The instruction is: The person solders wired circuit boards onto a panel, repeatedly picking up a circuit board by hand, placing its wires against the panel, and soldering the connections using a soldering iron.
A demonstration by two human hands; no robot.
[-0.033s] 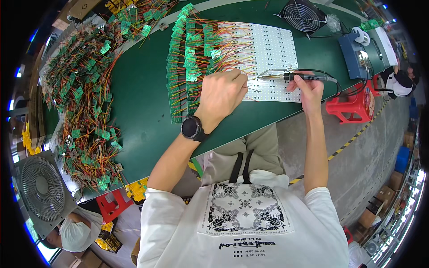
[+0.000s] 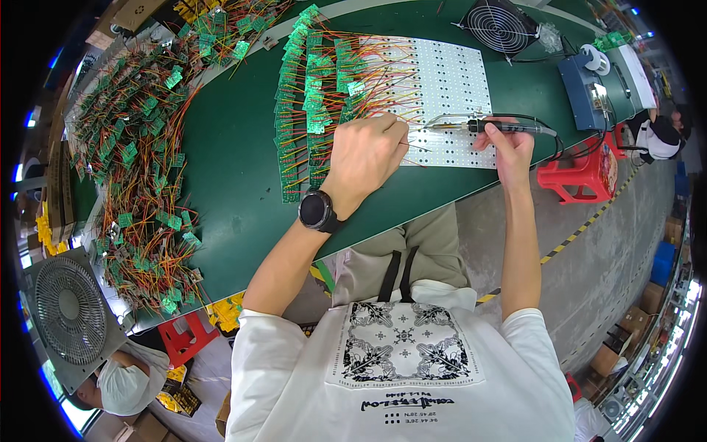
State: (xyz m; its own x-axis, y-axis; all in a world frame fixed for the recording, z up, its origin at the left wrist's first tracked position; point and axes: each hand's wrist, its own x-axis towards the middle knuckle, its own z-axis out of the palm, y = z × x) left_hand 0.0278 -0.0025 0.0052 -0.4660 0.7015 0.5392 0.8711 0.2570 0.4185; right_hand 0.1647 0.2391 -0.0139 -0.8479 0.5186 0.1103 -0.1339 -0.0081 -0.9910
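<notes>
Right hand (image 2: 509, 144) grips a slim black soldering iron (image 2: 473, 126); curled left hand (image 2: 368, 153), hold unclear. Below both, black lettering (image 2: 409, 404) marks the white cloth shirt (image 2: 294, 383).

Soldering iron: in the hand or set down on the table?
In the hand. The right hand has its fingers around the soldering iron, which points left over the white board.
</notes>
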